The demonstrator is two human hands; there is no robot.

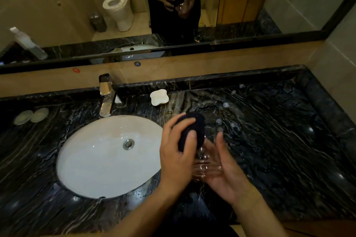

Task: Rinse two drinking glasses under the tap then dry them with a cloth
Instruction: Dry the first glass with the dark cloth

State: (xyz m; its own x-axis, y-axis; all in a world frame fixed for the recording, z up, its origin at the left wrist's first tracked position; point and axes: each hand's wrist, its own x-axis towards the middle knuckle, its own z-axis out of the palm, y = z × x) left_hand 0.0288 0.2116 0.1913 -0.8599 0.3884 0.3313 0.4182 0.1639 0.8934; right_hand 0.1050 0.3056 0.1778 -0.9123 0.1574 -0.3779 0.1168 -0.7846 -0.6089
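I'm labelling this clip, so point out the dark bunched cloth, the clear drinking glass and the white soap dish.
dark bunched cloth (194,131): head view, on its rounded top.
clear drinking glass (208,167): head view, on its ribbed side wall.
white soap dish (159,97): head view, on its centre.

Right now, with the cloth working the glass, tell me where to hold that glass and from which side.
Hold the glass round its lower body and base, from the right and underneath, as the right hand cradles it. It lies tilted, its mouth up and away towards the dark cloth that the left hand grips, so the rim end must stay free. The ribbed wall probably gives wet fingers some purchase.
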